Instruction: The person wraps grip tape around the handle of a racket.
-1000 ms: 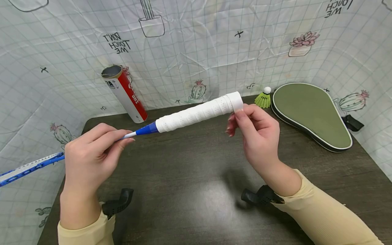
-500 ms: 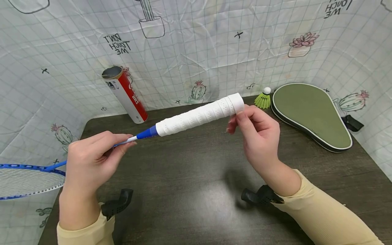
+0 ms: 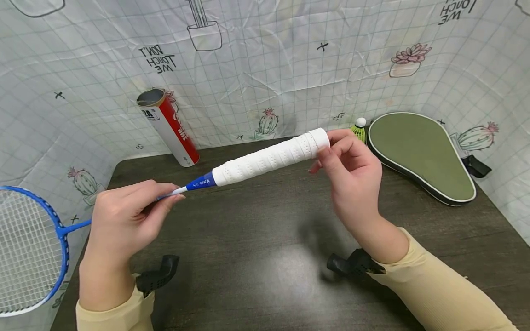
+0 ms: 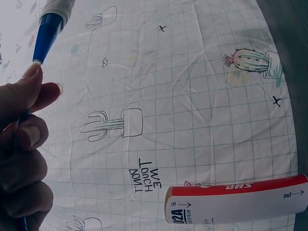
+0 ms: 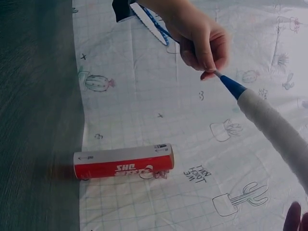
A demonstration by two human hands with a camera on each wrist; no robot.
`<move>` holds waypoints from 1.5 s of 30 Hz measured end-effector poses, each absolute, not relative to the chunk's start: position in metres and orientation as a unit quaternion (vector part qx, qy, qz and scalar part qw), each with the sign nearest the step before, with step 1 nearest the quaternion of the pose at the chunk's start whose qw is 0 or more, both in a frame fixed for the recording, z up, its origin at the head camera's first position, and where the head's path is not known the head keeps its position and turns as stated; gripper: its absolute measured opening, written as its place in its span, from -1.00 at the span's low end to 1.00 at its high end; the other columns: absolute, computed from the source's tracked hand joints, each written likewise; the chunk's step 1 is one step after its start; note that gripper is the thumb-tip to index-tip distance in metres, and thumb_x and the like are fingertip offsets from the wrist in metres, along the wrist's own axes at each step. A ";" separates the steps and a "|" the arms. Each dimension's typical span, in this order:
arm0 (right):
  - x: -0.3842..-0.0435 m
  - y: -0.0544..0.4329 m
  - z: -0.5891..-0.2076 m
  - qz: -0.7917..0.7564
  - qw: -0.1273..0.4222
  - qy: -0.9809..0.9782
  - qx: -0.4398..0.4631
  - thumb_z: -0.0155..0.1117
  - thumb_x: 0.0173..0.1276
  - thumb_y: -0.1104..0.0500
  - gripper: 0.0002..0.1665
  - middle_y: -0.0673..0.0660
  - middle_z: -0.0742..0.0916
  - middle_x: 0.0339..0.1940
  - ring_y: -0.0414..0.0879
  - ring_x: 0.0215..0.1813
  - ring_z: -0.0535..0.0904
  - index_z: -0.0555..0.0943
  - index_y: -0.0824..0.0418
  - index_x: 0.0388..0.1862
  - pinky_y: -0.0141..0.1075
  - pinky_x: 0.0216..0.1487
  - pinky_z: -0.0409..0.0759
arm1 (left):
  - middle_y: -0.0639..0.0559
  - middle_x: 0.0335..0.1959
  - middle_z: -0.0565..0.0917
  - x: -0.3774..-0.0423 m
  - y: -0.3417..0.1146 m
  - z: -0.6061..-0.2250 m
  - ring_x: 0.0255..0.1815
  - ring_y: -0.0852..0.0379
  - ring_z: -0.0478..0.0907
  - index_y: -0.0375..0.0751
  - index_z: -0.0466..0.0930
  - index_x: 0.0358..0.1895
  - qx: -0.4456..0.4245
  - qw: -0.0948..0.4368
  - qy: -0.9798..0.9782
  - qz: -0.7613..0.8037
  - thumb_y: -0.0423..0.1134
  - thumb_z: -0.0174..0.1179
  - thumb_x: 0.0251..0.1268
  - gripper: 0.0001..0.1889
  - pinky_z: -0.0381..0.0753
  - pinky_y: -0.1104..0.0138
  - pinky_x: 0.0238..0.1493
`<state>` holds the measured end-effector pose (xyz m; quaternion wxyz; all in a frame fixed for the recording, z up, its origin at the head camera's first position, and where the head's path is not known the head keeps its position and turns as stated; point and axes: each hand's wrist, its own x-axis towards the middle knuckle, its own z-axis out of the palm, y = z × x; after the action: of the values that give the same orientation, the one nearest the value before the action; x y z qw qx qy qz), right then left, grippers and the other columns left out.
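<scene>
A blue badminton racket [image 3: 269, 158] with a white wrapped grip is held up above the table, its handle slanting up to the right. My left hand [image 3: 124, 218] pinches its shaft between thumb and fingers, just below the blue cone [image 4: 48, 36]. At the butt end, my right hand [image 3: 354, 181] holds the grip with the thumb in front and fingers behind. Left of the left hand, the strung head shows its face, cut off by the head view's edge. In the right wrist view the white grip [image 5: 276, 130] runs toward the lower right, with only a fingertip of the right hand visible.
A red and white shuttlecock tube [image 3: 169, 128] stands upright at the back left of the dark table [image 3: 248, 257]. At the back right lie a yellow-green shuttlecock [image 3: 358, 131], partly behind the right hand, and a green paddle-shaped case [image 3: 418, 154]. A printed cloth hangs behind.
The racket has turned about its long axis, so its head went from edge-on to face-on and lettering shows on the cone. My right fingers have shifted around the butt end.
</scene>
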<state>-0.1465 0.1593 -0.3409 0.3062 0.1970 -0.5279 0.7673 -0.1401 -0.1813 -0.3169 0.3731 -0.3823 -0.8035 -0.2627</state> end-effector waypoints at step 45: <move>-0.149 0.180 -0.335 0.688 0.311 -0.567 0.330 0.43 0.32 0.39 -0.62 0.15 0.83 -0.25 -0.17 -0.31 0.69 0.57 0.76 -0.15 -0.49 -0.20 0.59 | 0.27 -0.43 0.73 -0.147 -0.201 -0.316 -0.57 0.42 0.39 -0.05 0.81 -0.26 -0.374 0.167 -0.854 -0.320 -0.47 0.50 0.12 -0.78 0.40 0.54 -0.47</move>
<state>-0.1488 0.1801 -0.3345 0.3111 0.3301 -0.5668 0.6877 -0.1467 -0.2011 -0.3155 0.1667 -0.3743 -0.8541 -0.3204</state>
